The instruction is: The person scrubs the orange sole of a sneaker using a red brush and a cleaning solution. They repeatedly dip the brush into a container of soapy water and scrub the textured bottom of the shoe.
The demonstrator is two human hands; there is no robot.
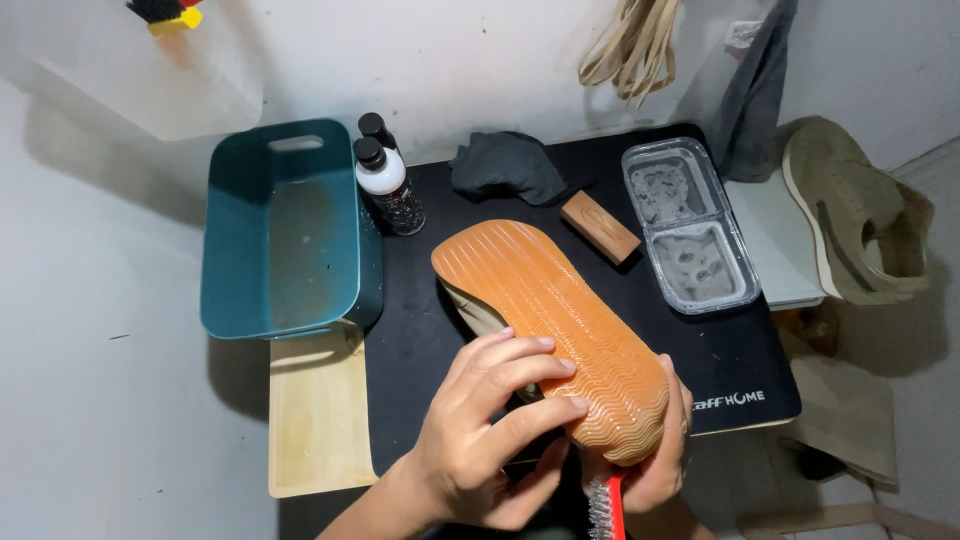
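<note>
The left hand [480,440] grips the heel end of a shoe [550,325] turned sole-up, its fingers curled over the orange ribbed sole. The right hand [655,460] closes around the same end from the other side and also holds a brush with a red handle [603,510], bristles pointing left. The shoe hangs above a black mat [730,355] on the tabletop. Behind it lie a teal basin [285,230], 2 bottles with black caps [385,180], a dark cloth [510,165], a wooden block [600,228] and a clear 2-compartment tray [690,225]. A second shoe [850,215] rests at the right.
</note>
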